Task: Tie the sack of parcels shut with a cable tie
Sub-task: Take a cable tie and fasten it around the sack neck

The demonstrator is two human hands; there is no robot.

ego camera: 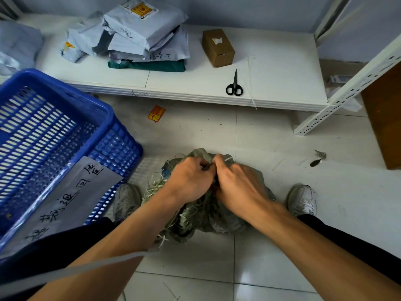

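Observation:
A grey-green woven sack (204, 216) stands on the tiled floor between my two shoes, its frayed mouth gathered into a bunch at the top. My left hand (188, 179) and my right hand (236, 183) are pressed together over the gathered neck, fingers curled tight on it. A short white end of a cable tie (227, 159) pokes out from beside my right fingertips. The rest of the tie and the neck itself are hidden under my fingers. Loose fibres hang from the sack's left side.
A blue plastic crate (54, 135) with a handwritten paper label sits at the left. On the low white shelf (195, 83) lie black scissors (234, 84), spare cable ties (250, 81), a cardboard box (218, 47) and stacked grey parcels (138, 33). A shelf upright (347, 88) slants at right.

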